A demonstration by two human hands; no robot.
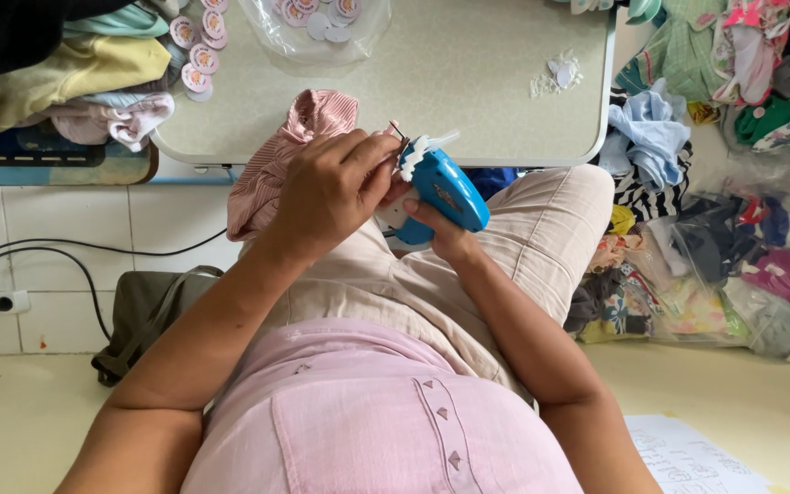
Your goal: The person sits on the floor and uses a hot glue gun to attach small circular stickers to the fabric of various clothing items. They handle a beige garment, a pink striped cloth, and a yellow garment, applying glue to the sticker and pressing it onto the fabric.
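My right hand (pixel 439 233) grips a blue tagging gun (pixel 450 190) over my lap, with its needle and a strip of white plastic fasteners pointing towards the table. My left hand (pixel 331 192) holds a pink striped garment (pixel 272 165) bunched against the gun's needle tip, fingers pinched there. The garment hangs down over the table edge and my left knee. My right hand's fingers are mostly hidden behind the gun.
A speckled table (pixel 468 82) carries round printed tags (pixel 198 46), a clear bag of tags (pixel 317 20) and white plastic scraps (pixel 558 73). Folded clothes (pixel 84 73) lie left, bagged garments (pixel 733 229) right. An olive bag (pixel 144 311), cable (pixel 38 252) and paper sheet (pixel 688 457) lie nearby.
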